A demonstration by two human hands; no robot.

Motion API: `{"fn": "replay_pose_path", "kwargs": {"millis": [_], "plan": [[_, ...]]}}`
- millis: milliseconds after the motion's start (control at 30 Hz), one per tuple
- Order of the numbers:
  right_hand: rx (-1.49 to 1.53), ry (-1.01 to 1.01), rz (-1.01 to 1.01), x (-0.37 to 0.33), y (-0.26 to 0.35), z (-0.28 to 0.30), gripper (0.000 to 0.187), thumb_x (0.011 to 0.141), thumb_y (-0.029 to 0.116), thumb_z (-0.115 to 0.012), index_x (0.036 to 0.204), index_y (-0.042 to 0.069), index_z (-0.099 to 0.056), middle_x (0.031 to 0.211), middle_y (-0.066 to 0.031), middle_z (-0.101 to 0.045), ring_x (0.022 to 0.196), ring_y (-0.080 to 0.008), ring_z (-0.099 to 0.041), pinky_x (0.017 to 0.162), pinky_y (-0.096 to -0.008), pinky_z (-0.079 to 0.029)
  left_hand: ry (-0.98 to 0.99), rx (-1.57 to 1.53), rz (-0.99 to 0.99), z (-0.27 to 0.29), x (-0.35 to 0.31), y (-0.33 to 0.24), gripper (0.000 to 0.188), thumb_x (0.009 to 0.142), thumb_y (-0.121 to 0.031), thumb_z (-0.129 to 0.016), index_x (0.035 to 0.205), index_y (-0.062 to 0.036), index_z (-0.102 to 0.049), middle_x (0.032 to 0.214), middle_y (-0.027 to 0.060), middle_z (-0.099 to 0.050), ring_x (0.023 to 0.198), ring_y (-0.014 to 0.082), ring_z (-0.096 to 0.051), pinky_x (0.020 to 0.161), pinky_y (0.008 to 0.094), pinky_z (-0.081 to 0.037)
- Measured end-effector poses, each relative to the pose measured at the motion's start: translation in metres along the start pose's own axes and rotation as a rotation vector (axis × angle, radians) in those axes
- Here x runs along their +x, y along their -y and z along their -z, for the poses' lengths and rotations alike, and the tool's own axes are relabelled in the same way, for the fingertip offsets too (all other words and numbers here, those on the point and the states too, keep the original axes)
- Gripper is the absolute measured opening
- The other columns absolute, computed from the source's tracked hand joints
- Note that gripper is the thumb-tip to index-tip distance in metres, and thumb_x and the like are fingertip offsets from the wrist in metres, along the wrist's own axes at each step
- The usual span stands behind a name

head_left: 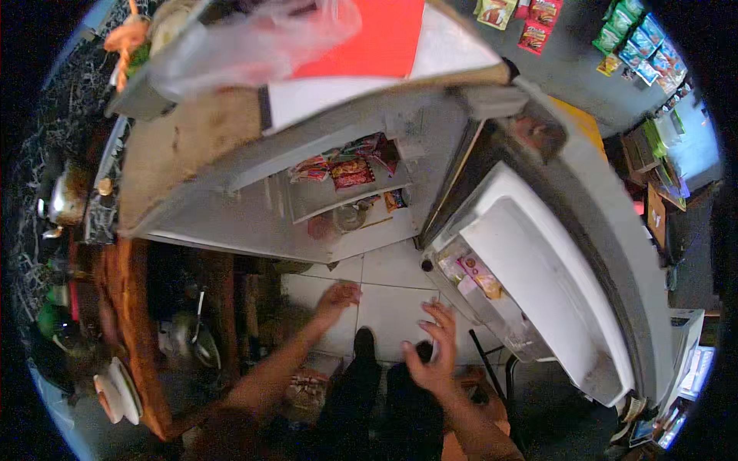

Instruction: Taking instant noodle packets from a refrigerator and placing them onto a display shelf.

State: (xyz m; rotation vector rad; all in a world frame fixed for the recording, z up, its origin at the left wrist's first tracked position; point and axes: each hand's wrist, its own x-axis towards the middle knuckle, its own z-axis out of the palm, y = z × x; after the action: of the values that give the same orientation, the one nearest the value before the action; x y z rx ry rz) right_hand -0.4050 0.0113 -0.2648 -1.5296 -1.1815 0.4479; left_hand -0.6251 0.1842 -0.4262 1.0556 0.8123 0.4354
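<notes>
My left hand [338, 301] hovers over the tiled floor in front of an open refrigerator [265, 207]. Its fingers are loosely bent, and I see nothing in them. To its right, my right hand [435, 353] is raised with fingers apart and holds nothing. Inside the refrigerator, several red snack packets [352, 174] lie on a shelf, with a clear bowl [350, 217] and a small dark packet [395, 200] below them. The refrigerator door [530, 261] stands swung out on the right; its lower rack carries a pink and yellow packet [480, 276]. Neither hand touches these things.
A red sheet [365, 38] and a plastic bag [254, 54] lie on top of the refrigerator. At left, a wooden shelf edge [134, 338] borders a metal bowl [196, 342] and stacked plates [119, 392]. Snack packets [646, 46] hang on the wall at far right.
</notes>
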Motion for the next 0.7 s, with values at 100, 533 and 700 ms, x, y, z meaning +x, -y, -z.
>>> {"fn": "replay_pose_path", "kwargs": {"millis": [100, 533, 700], "plan": [[0.130, 0.057, -0.110, 0.001, -0.042, -0.059, 0.042, 0.079, 0.011, -0.074, 0.117, 0.005, -0.059, 0.137, -0.0186, -0.052, 0.133, -0.0380, -0.044, 0.115, -0.0520, -0.025, -0.241, -0.010, 0.022, 0.068, 0.072, 0.023, 0.021, 0.093, -0.017, -0.067, 0.111, -0.0082, -0.060, 0.103, 0.0055, -0.067, 0.086, 0.0170, -0.063, 0.079, 0.0352, -0.052], [0.101, 0.267, -0.157, -0.006, -0.147, -0.088, 0.045, 0.082, 0.000, -0.071, 0.123, 0.004, -0.055, 0.140, -0.0200, -0.048, 0.133, -0.0340, -0.045, 0.110, -0.0450, -0.035, -0.464, 0.370, -0.415, 0.079, 0.255, -0.042, 0.059, 0.095, -0.027, -0.067, 0.140, -0.0064, -0.036, 0.120, 0.0131, -0.058, 0.100, 0.0179, -0.060, 0.084, 0.0319, -0.050], [0.067, 0.339, -0.115, 0.025, -0.162, -0.076, 0.041, 0.083, 0.005, -0.071, 0.122, 0.007, -0.057, 0.140, -0.0193, -0.049, 0.132, -0.0360, -0.045, 0.109, -0.0441, -0.036, -0.525, 0.496, -0.577, 0.088, 0.296, -0.101, 0.104, 0.088, -0.040, -0.073, 0.156, -0.0076, -0.001, 0.131, 0.0188, -0.055, 0.115, 0.0253, -0.057, 0.095, 0.0385, -0.048]]}}
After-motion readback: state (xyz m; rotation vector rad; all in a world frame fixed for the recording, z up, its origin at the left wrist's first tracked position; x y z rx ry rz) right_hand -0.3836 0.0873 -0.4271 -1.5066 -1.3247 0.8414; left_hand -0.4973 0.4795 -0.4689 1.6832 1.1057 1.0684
